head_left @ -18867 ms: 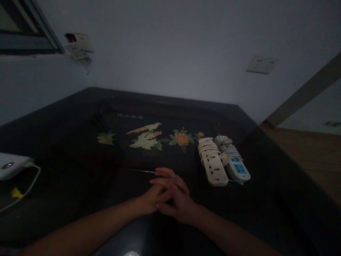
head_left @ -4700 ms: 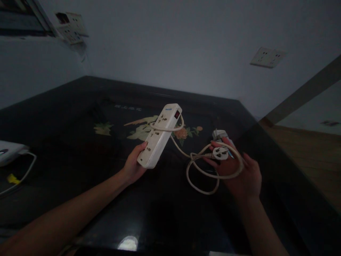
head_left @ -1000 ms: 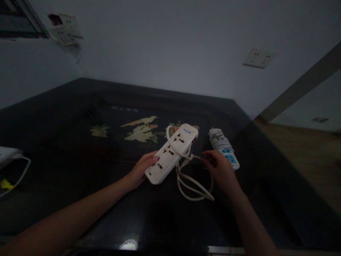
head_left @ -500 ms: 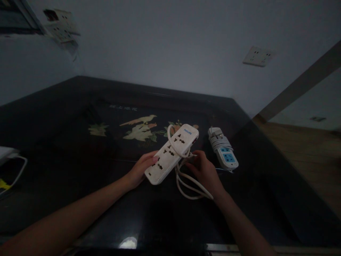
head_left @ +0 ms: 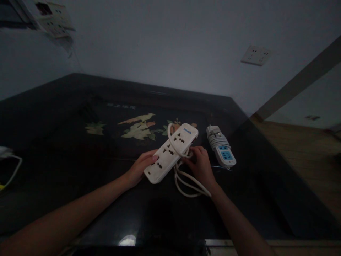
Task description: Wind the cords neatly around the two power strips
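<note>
I can't see most of the fingers of the left hand [head_left: 140, 168]; they go under the white power strip [head_left: 170, 153], and its thumb covers part of the outlet group nearest me. The plug on the white cable [head_left: 189, 195] is out of my sight, and the cable is hard to follow where it bunches between the strip and the right hand [head_left: 201, 163]. A white device [head_left: 4, 152] at my left edge is cut off, as is a yellow scrap [head_left: 2, 186] below it. Shadow swallows much of the dark desk [head_left: 119, 209].

I count two power strips: the white one between the hands, with three outlet groups on its face, and a blue-socketed strip [head_left: 226, 156] lying to the right with its own cord wound round it. I make out two outlet plates in the left wall corner and one outlet plate [head_left: 255, 56] on the wall at right.

The left forearm reaches in from lower left, with thumb on top of the strip, clasping its near end. The right forearm comes from lower right, wrist bent inward, thumb and fingers pinching the cable just beside the strip. The white strip slants up to the right over the desk; I can't tell whether it touches.
</note>
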Available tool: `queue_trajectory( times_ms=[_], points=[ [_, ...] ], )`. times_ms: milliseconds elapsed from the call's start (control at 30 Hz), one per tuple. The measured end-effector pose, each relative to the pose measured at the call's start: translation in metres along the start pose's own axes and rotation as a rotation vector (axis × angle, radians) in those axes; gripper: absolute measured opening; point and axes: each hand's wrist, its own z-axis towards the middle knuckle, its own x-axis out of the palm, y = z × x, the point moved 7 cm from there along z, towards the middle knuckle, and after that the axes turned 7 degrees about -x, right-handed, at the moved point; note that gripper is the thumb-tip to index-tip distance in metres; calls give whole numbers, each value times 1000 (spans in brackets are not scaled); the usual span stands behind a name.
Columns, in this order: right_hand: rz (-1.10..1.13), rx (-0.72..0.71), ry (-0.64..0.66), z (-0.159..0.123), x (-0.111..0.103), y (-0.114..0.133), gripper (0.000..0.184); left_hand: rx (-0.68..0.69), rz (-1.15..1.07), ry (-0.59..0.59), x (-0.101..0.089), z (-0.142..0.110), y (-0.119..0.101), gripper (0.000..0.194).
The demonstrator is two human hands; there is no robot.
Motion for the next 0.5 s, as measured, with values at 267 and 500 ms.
queue_trajectory(
  times_ms=[267,500],
  points=[
    [159,204,-16,-4,-25,-13,30,-5,39,-2,1,-1,2,50],
    [603,275,-207,-4,-44,-9,40,-26,57,8,1,-1,4,48]
  ],
)
